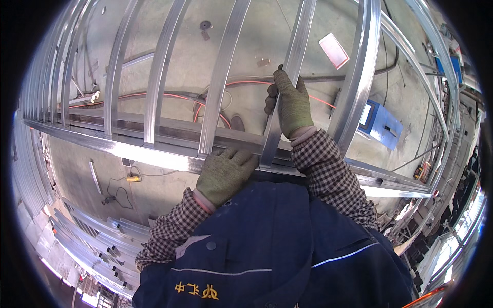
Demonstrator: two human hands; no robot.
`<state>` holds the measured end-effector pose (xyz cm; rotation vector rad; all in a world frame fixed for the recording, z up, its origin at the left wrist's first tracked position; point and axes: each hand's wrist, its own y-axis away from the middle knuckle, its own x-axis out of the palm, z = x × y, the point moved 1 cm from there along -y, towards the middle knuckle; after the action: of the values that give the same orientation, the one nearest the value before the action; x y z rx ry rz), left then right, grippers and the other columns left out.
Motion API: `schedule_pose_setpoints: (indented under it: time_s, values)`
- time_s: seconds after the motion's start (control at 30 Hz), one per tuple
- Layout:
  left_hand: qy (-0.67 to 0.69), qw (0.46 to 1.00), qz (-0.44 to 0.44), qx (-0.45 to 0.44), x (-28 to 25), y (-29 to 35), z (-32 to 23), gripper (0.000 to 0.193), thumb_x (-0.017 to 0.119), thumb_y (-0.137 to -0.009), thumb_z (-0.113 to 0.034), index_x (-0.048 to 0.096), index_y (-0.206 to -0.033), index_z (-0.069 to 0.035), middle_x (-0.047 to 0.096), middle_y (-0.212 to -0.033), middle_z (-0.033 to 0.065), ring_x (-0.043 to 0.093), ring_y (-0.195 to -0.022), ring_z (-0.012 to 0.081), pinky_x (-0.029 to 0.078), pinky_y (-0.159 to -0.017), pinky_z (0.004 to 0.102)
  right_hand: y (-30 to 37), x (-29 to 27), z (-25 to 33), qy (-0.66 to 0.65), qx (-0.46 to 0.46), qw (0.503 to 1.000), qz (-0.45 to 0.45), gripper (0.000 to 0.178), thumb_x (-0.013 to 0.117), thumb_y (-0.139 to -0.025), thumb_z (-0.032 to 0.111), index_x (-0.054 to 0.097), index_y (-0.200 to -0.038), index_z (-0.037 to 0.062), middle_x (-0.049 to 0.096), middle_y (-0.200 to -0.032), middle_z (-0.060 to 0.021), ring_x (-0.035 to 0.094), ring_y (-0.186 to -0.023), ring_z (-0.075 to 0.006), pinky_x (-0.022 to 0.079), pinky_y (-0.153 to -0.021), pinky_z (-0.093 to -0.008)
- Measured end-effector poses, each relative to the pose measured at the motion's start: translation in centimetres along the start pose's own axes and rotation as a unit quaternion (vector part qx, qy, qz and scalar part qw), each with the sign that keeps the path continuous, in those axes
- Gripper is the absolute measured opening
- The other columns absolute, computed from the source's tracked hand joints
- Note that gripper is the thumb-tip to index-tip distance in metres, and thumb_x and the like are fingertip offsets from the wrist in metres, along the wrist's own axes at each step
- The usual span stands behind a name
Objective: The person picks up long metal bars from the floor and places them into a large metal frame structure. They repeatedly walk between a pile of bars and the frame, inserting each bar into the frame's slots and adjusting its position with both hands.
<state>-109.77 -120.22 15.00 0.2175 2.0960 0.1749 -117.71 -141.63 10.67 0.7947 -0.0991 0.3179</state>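
Note:
A silvery metal frame made of a long rail [154, 155] and several upright bars spans the view in front of me. My right hand [292, 102], in a grey-green glove, is wrapped round one metal bar [299, 43], with fingers on its left side. Lower down, my left hand [226, 174] wears a matching glove and is bent over the rail, beside the foot of another bar [221, 87]. The undersides of its fingers are hidden. Checked sleeves cover both forearms.
On the concrete floor beyond the bars lie a red hose [246, 82], a white-and-pink panel [334, 50] and a blue machine [382, 126]. A yellow-ended cable [134, 178] is on the floor at left. Metal profiles [97, 231] are stacked at lower left.

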Motion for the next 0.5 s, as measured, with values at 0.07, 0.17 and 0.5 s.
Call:
schedule_pose_setpoints:
  time_s: [0.07, 0.17, 0.5]
  values:
    - [0.002, 1.000, 0.005, 0.002, -0.1, -0.1, 0.0, 0.037, 0.070, -0.089, -0.022, 0.075, -0.125, -0.016, 0.072, -0.121, 0.0021, 0.069, -0.113, 0.0259, 0.058, -0.092, 0.0430, 0.1, 0.0, 0.2, 0.005, -0.004, 1.000, 0.002, 0.035, 0.074, -0.102, 0.033, 0.057, -0.127, 0.0155, 0.060, -0.081, -0.0037, 0.058, -0.060, -0.0190, 0.045, -0.051, -0.0375]
    - [-0.001, 1.000, 0.006, 0.006, -0.3, -0.2, -0.1, 0.039, 0.070, -0.088, -0.022, 0.074, -0.126, -0.017, 0.072, -0.122, 0.0026, 0.069, -0.113, 0.0267, 0.058, -0.092, 0.0436, 0.2, 0.0, 0.2, 0.000, -0.011, 1.000, 0.012, 0.036, 0.075, -0.102, 0.033, 0.057, -0.127, 0.0134, 0.060, -0.081, -0.0045, 0.058, -0.061, -0.0193, 0.046, -0.052, -0.0375]
    - [0.042, 0.999, 0.004, -0.001, -1.5, -0.4, -0.4, 0.053, 0.085, -0.078, -0.034, 0.071, -0.123, -0.011, 0.070, -0.123, 0.0068, 0.066, -0.117, 0.0322, 0.056, -0.094, 0.0493, -0.5, -0.7, 0.1, 0.084, -0.063, 0.994, 0.017, 0.062, 0.080, -0.098, 0.037, 0.053, -0.142, 0.0031, 0.067, -0.095, -0.0083, 0.066, -0.075, -0.0185, 0.055, -0.065, -0.0344]
